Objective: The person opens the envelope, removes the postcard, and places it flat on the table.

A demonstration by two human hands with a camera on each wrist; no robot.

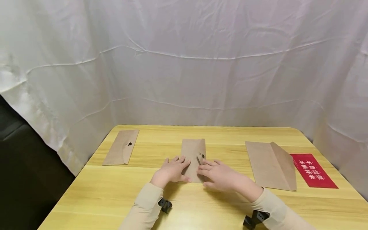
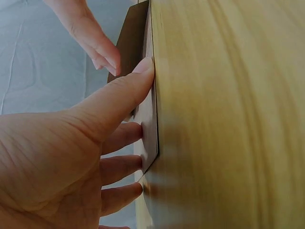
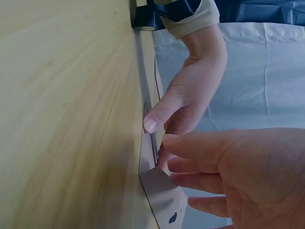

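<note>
A brown paper envelope (image 1: 189,148) lies in the middle of the table, its flap (image 3: 162,191) on the right side partly raised from the body. A small dark mark shows on the flap. My left hand (image 1: 172,171) rests on the envelope's left part, fingers spread and thumb (image 2: 126,88) near the front edge. At the flap side is my right hand (image 1: 219,175), its fairly straight fingers touching or very near the flap. Whether they press it cannot be made out.
Another brown envelope (image 1: 119,150), flap folded over, lies at the far left. On the right, an envelope (image 1: 264,166) has its flap spread out. Beside it, partly overlapped, is a red card or packet (image 1: 313,172) with white characters. A pale curtain (image 1: 201,80) hangs behind the table.
</note>
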